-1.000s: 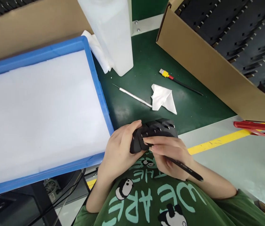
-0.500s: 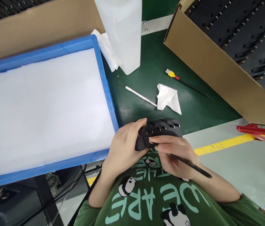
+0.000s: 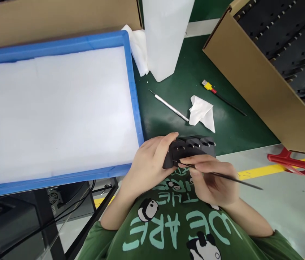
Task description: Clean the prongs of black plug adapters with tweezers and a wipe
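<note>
Fingers of left hand (image 3: 148, 164) clamped around black slotted plastic part (image 3: 188, 148), lower centre of frame; right hand (image 3: 213, 180) pinching thin black pick (image 3: 222, 176). Probably mid-cleaning of one slot; next calls for a steady tip into the neighbouring slot.

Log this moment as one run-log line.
left hand: grips black slotted part | right hand: holds thin black tool, tip at part | blue tray: white foam inside | mat: metal pick, wipe

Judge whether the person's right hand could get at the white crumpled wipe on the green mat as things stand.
Probably yes, once freed: the right hand grips a thin black tool, but only bare green mat lies before the wipe.
</note>
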Motion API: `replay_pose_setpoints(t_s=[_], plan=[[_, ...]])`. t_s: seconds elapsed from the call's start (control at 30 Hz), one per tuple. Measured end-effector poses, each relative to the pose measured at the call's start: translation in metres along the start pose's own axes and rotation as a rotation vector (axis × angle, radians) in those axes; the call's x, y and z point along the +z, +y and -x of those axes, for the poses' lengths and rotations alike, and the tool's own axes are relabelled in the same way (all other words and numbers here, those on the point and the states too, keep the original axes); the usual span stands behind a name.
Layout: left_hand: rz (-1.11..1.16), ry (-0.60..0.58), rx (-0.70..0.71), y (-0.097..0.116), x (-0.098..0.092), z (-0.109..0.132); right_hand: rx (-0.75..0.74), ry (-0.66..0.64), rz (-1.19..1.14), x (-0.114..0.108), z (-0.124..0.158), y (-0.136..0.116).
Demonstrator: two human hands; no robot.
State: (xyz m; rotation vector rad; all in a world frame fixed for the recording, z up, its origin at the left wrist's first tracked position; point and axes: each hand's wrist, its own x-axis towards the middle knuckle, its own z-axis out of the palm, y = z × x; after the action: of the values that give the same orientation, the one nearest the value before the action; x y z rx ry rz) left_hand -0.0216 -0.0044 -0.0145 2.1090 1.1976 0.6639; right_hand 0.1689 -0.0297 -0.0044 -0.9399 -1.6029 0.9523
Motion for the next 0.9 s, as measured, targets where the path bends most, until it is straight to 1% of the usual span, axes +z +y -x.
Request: replay_pose_setpoints(t_s=[0.2, 0.6, 0.9], plan=[[-0.005, 0.018, 0.031, -0.0009, 0.0009, -0.0001, -0.013, -0.003, 0.006, 0.0009, 0.0014, 0.0023], [-0.009, 0.013, 0.029, -0.002, 0.0016, 0.0005, -0.027, -0.011, 0.049, 0.0007, 0.0018, 0.0025], [-0.027, 0.007, 0.031, -0.0022, 0.0009, 0.0015, -0.037, -0.005, 0.035, 0.0005, 0.0029, 0.0035]])
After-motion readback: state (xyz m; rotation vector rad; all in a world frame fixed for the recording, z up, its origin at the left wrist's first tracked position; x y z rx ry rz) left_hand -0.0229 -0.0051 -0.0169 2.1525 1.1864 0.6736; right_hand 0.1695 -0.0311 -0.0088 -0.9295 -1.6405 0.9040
